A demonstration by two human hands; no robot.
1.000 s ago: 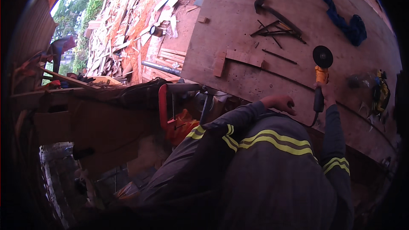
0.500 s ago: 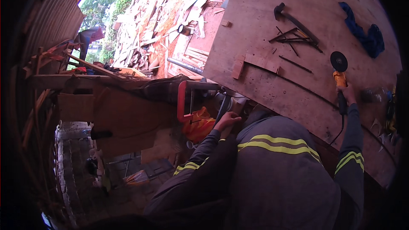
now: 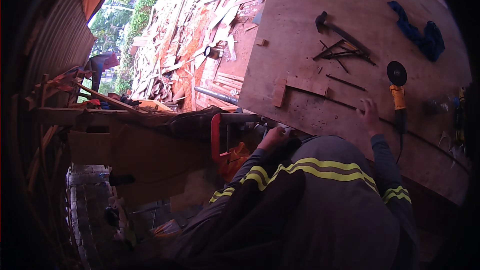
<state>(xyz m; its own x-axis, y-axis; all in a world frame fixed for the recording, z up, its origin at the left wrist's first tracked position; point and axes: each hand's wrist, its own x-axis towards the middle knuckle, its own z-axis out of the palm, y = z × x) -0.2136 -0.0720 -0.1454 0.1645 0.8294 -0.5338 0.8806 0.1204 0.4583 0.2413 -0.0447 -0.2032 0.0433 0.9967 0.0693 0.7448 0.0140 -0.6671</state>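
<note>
My right hand point(image 3: 370, 118) hovers over the wooden tabletop point(image 3: 345, 145), its fingers apart and nothing in them. Just to its right lies a yellow and black angle grinder point(image 3: 398, 99), its dark disc facing up and its cord running toward the near edge. By the table's left edge, close to my body, is my left hand point(image 3: 273, 139). Its fingers are partly hidden and dim, so their grip does not show. Beside that hand a red clamp-like frame point(image 3: 216, 136) stands at the table's corner, with an orange cloth point(image 3: 237, 159) below it.
A hammer point(image 3: 345, 34) and several thin dark rods point(image 3: 345, 52) lie farther up the tabletop. A blue cloth point(image 3: 425, 35) rests at far right. Small wood pieces point(image 3: 280, 92) sit near the left edge. Scrap wood point(image 3: 200, 30) covers the ground beyond.
My right hand has let go of the angle grinder, leaving it on the table, and moved left. My left hand has shifted slightly right along the table's edge.
</note>
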